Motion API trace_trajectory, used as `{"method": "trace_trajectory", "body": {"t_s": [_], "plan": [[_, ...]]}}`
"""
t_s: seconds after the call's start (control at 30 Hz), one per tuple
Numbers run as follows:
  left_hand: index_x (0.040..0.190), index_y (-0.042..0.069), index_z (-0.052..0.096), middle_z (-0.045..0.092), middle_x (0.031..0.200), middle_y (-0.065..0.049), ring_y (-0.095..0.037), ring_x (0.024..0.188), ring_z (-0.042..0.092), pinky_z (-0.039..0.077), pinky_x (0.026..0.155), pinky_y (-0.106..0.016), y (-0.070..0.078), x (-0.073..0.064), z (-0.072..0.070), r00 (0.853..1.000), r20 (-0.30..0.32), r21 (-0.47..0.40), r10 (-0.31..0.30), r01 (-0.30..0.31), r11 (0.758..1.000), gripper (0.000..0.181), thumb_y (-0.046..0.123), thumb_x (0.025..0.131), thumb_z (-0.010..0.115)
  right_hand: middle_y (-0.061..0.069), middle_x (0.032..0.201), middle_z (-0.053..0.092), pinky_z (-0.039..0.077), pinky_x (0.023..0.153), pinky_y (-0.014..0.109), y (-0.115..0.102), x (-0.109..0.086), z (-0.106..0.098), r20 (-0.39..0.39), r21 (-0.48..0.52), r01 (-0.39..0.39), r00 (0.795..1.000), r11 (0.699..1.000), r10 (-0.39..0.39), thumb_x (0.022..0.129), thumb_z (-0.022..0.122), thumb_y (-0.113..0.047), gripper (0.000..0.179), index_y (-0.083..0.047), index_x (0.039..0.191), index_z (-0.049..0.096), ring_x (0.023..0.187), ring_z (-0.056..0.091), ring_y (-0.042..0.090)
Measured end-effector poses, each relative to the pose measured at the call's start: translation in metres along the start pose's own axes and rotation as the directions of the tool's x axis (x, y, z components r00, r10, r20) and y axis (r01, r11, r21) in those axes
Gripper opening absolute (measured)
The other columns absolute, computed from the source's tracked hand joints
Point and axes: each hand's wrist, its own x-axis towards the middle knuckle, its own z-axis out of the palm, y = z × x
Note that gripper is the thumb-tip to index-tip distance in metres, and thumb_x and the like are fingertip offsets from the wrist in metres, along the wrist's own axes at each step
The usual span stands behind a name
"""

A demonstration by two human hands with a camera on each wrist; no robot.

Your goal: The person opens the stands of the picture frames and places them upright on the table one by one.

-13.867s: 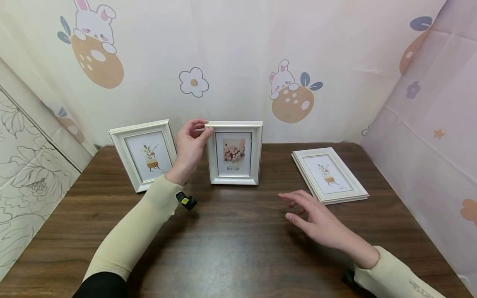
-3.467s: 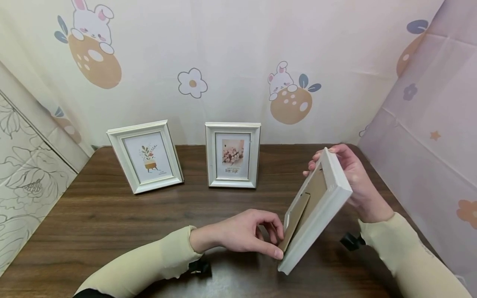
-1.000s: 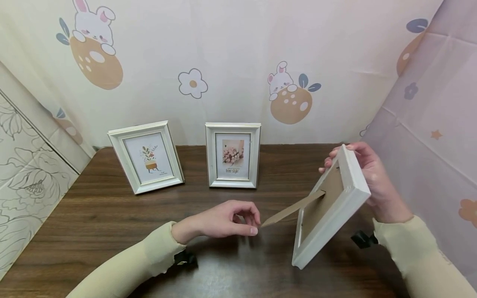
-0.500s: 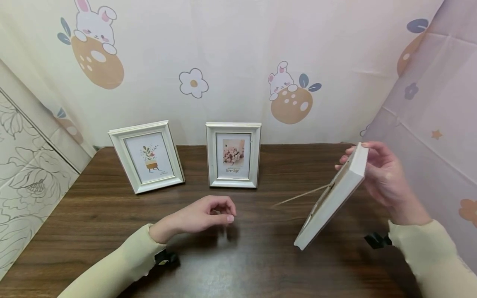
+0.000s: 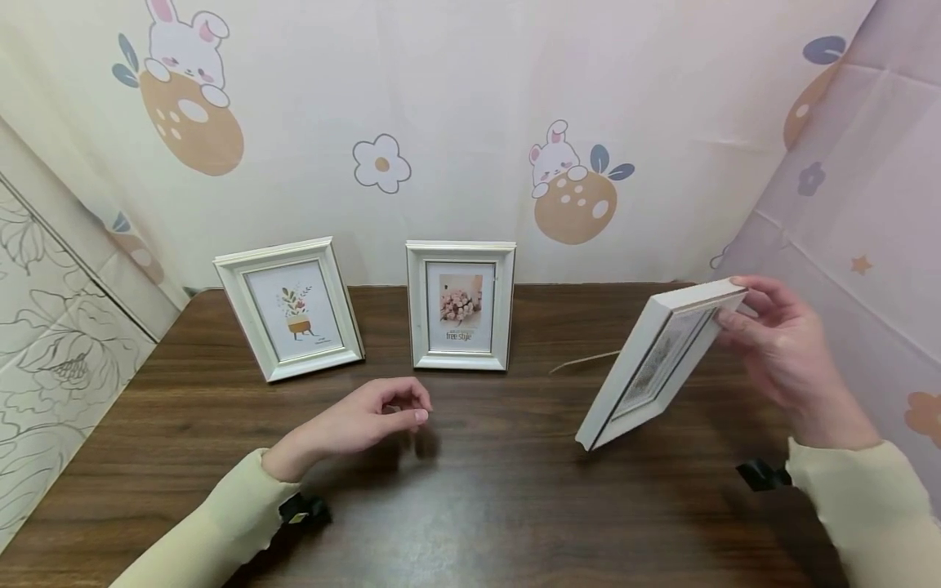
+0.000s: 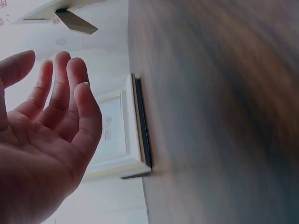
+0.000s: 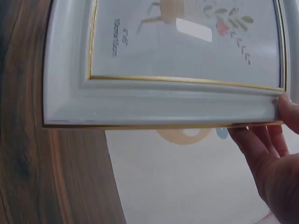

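Observation:
My right hand (image 5: 782,351) grips a white picture frame (image 5: 662,359) by its upper right edge, thumb on the front and fingers behind. The frame leans in the air or just touches the table; I cannot tell which. Its support leg (image 5: 584,359) sticks out behind to the left. In the right wrist view, the held frame (image 7: 163,105) shows gold trim and a plant print. My left hand (image 5: 353,420) hovers above the table, fingers loosely curled around nothing. The left wrist view shows that hand (image 6: 51,135) with the leg (image 6: 74,22) beyond it.
Two more white picture frames stand at the back: one with a plant print (image 5: 297,314) on the left, angled, and one with a pink flower print (image 5: 461,306) in the centre. The brown wooden table (image 5: 470,506) ends at a printed curtain (image 5: 470,163).
The third frame, flat on the table at first, was lifted and its leg swung out. Since then the left hand has withdrawn leftward, while the right hand has turned the frame's front into view.

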Motion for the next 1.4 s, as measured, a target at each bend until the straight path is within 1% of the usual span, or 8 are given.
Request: {"method": "trace_trajectory", "body": {"t_s": [0.13,0.23,0.47,0.67,0.73,0.87,1.2,1.4], "plan": [[0.104,0.005,0.064,0.066,0.091,-0.013,-0.026,0.086,0.064,0.054,0.076,-0.032,-0.004,-0.003,-0.007,1.000,-0.019,0.013,-0.015,0.015,1.000,0.017,0.021,0.099,0.063,0.016,0.110,0.070,0.059,0.065,0.029,-0.002,0.001,0.000,-0.092,-0.050,0.013,0.996,0.999,-0.018,0.088,0.045,0.030,0.040,0.011,0.121,0.058,0.086,0.071,0.023],[0.103,0.007,0.064,0.066,0.090,-0.013,-0.026,0.086,0.064,0.054,0.076,-0.031,-0.006,-0.005,-0.013,0.999,-0.029,0.042,-0.020,0.021,0.999,0.015,0.021,0.099,0.063,0.014,0.110,0.071,0.059,0.065,0.028,-0.005,0.001,-0.001,-0.175,-0.076,-0.004,0.984,0.997,-0.010,0.088,0.050,0.028,0.039,0.008,0.120,0.060,0.086,0.072,0.021],[0.103,0.008,0.065,0.066,0.090,-0.012,-0.019,0.083,0.060,0.050,0.072,-0.029,-0.012,-0.007,-0.023,0.999,-0.049,0.132,-0.014,0.020,0.991,0.016,0.023,0.099,0.063,0.012,0.105,0.072,0.059,0.064,0.030,-0.009,0.004,-0.006,-0.331,-0.073,-0.040,0.943,0.997,0.014,0.085,0.056,0.027,0.043,0.005,0.120,0.064,0.082,0.073,0.020],[0.103,0.007,0.065,0.066,0.088,-0.013,-0.018,0.081,0.060,0.050,0.070,-0.028,-0.015,-0.008,-0.028,0.996,-0.082,0.155,-0.023,0.035,0.987,0.015,0.022,0.099,0.064,0.013,0.101,0.069,0.060,0.061,0.035,-0.011,0.010,-0.012,-0.414,-0.076,-0.008,0.910,0.997,-0.024,0.081,0.060,0.030,0.047,0.007,0.123,0.063,0.078,0.073,0.023],[0.103,0.008,0.065,0.066,0.088,-0.012,-0.017,0.081,0.060,0.050,0.070,-0.028,-0.015,-0.009,-0.030,0.995,-0.095,0.161,-0.028,0.043,0.986,0.015,0.023,0.099,0.063,0.013,0.101,0.068,0.059,0.060,0.036,-0.013,0.012,-0.014,-0.444,-0.093,-0.003,0.895,0.996,-0.039,0.079,0.062,0.030,0.049,0.008,0.123,0.063,0.078,0.073,0.023],[0.102,0.010,0.066,0.066,0.087,-0.010,-0.017,0.081,0.060,0.050,0.070,-0.030,-0.015,-0.009,-0.033,0.994,-0.107,0.198,-0.032,0.053,0.979,0.015,0.024,0.099,0.064,0.010,0.105,0.065,0.059,0.060,0.035,-0.018,0.014,-0.018,-0.512,-0.129,-0.055,0.859,0.990,-0.020,0.078,0.067,0.025,0.050,0.002,0.123,0.065,0.081,0.073,0.020],[0.102,0.013,0.066,0.067,0.087,-0.008,-0.019,0.083,0.060,0.049,0.071,-0.030,-0.016,-0.009,-0.038,0.991,-0.121,0.242,-0.055,0.083,0.967,0.014,0.026,0.099,0.063,0.006,0.109,0.062,0.058,0.060,0.033,-0.018,0.020,-0.021,-0.588,-0.170,-0.132,0.809,0.977,0.007,0.077,0.075,0.017,0.051,-0.005,0.123,0.068,0.083,0.072,0.015],[0.100,0.012,0.066,0.066,0.087,-0.008,-0.019,0.082,0.060,0.049,0.071,-0.030,-0.019,-0.009,-0.037,0.992,-0.116,0.230,-0.043,0.069,0.971,0.014,0.025,0.099,0.063,0.005,0.106,0.063,0.059,0.062,0.032,-0.012,0.020,-0.023,-0.580,-0.174,-0.167,0.814,0.970,0.036,0.077,0.076,0.017,0.049,-0.006,0.120,0.069,0.081,0.072,0.014]]}}
